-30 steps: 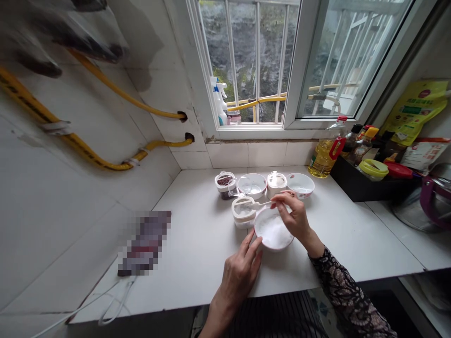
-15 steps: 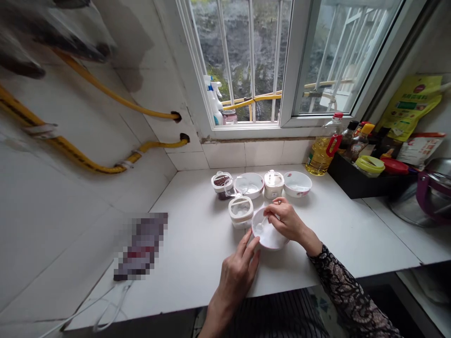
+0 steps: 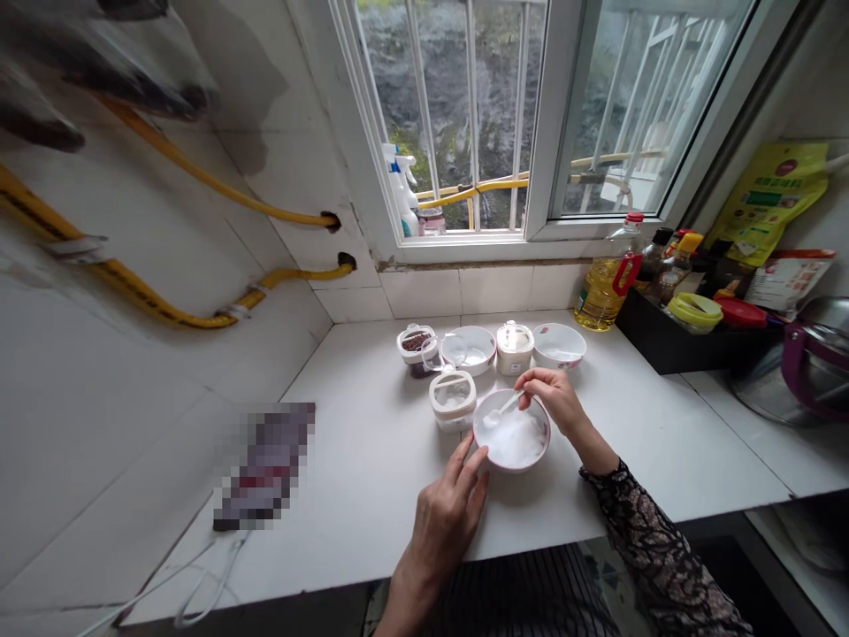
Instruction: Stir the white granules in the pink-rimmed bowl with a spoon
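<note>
The right hand (image 3: 552,400) has its thumb and fingers pinched on the handle of a small white spoon (image 3: 509,404). It holds the far end, maybe so the fingers keep out of the white stuff (image 3: 517,440). The spoon's tip is inside the front bowl (image 3: 547,440), over the white stuff. The left hand (image 3: 449,509) has its fingers a bit apart, with the tips touching the bowl's near left side, not wrapped round it, likely to stop it sliding. The bowl sits on the white counter (image 3: 358,469), in front of the person. Just beside it, on the left, is the front jar (image 3: 454,423) with its top up, perhaps put close so the spoon reaches easily. Two more bowls and two more jars stand behind, near the wall
</note>
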Motion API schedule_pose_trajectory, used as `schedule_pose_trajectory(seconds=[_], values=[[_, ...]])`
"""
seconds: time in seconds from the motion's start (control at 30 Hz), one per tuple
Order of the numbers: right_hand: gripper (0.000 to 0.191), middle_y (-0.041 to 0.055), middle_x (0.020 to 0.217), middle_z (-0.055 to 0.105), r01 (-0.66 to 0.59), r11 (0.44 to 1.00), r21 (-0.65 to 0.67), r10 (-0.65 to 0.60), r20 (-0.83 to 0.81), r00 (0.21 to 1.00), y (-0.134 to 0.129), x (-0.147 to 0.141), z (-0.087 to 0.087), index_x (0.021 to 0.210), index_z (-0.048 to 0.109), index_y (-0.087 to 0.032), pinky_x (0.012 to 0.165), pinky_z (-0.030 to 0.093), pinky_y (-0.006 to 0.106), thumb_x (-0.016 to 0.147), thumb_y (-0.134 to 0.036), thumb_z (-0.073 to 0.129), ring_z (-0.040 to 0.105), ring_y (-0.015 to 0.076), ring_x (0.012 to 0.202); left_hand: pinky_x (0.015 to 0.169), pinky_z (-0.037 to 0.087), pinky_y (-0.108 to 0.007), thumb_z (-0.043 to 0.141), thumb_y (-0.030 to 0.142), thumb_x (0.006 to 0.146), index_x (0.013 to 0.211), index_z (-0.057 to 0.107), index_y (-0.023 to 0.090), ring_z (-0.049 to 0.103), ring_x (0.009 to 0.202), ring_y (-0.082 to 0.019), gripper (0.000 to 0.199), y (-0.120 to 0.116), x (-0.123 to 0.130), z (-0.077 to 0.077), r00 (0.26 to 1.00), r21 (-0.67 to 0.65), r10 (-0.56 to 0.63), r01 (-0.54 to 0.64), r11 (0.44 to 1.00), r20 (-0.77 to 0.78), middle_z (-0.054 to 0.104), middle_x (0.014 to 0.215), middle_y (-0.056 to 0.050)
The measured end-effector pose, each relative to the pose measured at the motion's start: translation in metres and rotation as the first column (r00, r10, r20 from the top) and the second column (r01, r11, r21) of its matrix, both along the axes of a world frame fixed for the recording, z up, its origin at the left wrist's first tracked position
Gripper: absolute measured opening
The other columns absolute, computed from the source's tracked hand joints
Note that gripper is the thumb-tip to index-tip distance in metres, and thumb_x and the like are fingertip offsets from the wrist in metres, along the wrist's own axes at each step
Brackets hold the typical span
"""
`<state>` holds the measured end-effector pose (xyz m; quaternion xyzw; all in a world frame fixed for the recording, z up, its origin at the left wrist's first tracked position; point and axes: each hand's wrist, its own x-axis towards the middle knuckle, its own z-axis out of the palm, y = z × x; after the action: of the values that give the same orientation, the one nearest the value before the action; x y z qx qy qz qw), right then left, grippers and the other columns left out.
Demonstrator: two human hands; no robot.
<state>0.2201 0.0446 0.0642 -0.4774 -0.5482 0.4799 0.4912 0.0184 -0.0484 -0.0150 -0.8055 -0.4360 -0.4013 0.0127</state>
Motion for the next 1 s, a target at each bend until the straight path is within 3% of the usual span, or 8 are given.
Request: schedule_pose_trajectory(seconds=[0.5,0.6,0.7,0.8,0.87,0.93,1.0], values=[[0.014,-0.0001,0.048,0.064,0.015,0.998,-0.058,-0.020,-0.087,0.996,0.005,0.003,-0.001,0.064,0.068,-0.017,0.063,0.049,0.030,0.062,-0.027,0.058,0.057,0.0146,0.050,0.058,0.058,-0.020,0.042,0.019,0.101,0.127,0.053,0.019,0.074,0.079,-0.015,0.029,0.000,0.001,0.002,1.000,0.029,0.007,-0.007,1.000,0.007,0.062,0.133,-0.016],[0.014,0.0009,0.054,0.068,0.022,1.000,-0.015,-0.023,-0.110,0.994,0.006,-0.004,0.000,0.071,0.067,-0.017,0.067,0.052,0.032,0.067,-0.028,0.059,0.063,0.0161,0.056,0.060,0.059,-0.021,0.042,0.018,0.100,0.128,0.053,0.020,0.074,0.081,-0.016,0.030,0.000,0.001,0.000,1.000,0.024,0.010,-0.010,1.000,0.009,0.062,0.134,-0.016],[0.016,0.0023,0.065,0.071,0.040,0.992,0.121,-0.030,-0.082,0.996,0.003,-0.015,0.001,0.081,0.066,-0.018,0.071,0.054,0.033,0.078,-0.031,0.058,0.069,0.0180,0.065,0.060,0.059,-0.021,0.042,0.017,0.100,0.128,0.053,0.020,0.074,0.082,-0.016,0.031,0.001,0.000,-0.002,1.000,0.024,0.017,-0.017,1.000,0.001,0.061,0.134,-0.015],[0.015,0.0053,0.080,0.074,0.022,0.925,0.379,-0.060,0.089,0.994,-0.002,-0.026,0.000,0.092,0.065,-0.019,0.074,0.053,0.033,0.090,-0.028,0.053,0.071,0.0196,0.076,0.060,0.059,-0.021,0.042,0.017,0.100,0.129,0.052,0.019,0.075,0.083,-0.017,0.031,0.001,0.000,-0.003,1.000,0.036,0.015,-0.015,0.999,-0.006,0.061,0.134,-0.016],[0.016,0.0064,0.084,0.075,-0.098,0.824,0.558,-0.086,0.294,0.952,-0.005,-0.031,-0.002,0.094,0.065,-0.020,0.081,0.051,0.036,0.094,-0.021,0.049,0.069,0.0200,0.080,0.061,0.060,-0.021,0.043,0.017,0.100,0.130,0.051,0.020,0.075,0.083,-0.017,0.032,0.001,0.000,-0.003,1.000,0.036,0.010,-0.010,0.999,-0.007,0.061,0.135,-0.017],[0.021,0.0058,0.082,0.075,-0.257,0.712,0.653,-0.121,0.475,0.872,-0.007,-0.032,-0.003,0.094,0.066,-0.021,0.088,0.048,0.040,0.094,-0.015,0.046,0.067,0.0197,0.077,0.062,0.060,-0.022,0.043,0.017,0.099,0.131,0.050,0.020,0.075,0.084,-0.018,0.033,0.001,-0.001,-0.003,1.000,0.025,0.004,-0.003,1.000,-0.004,0.060,0.136,-0.017],[0.023,0.0044,0.081,0.076,-0.319,0.653,0.687,-0.153,0.533,0.832,-0.008,-0.031,-0.002,0.094,0.066,-0.021,0.092,0.044,0.042,0.094,-0.011,0.045,0.065,0.0187,0.074,0.064,0.060,-0.022,0.044,0.017,0.099,0.132,0.050,0.020,0.075,0.086,-0.018,0.033,0.001,-0.001,-0.003,1.000,0.018,-0.002,0.002,1.000,0.003,0.059,0.136,-0.017]])
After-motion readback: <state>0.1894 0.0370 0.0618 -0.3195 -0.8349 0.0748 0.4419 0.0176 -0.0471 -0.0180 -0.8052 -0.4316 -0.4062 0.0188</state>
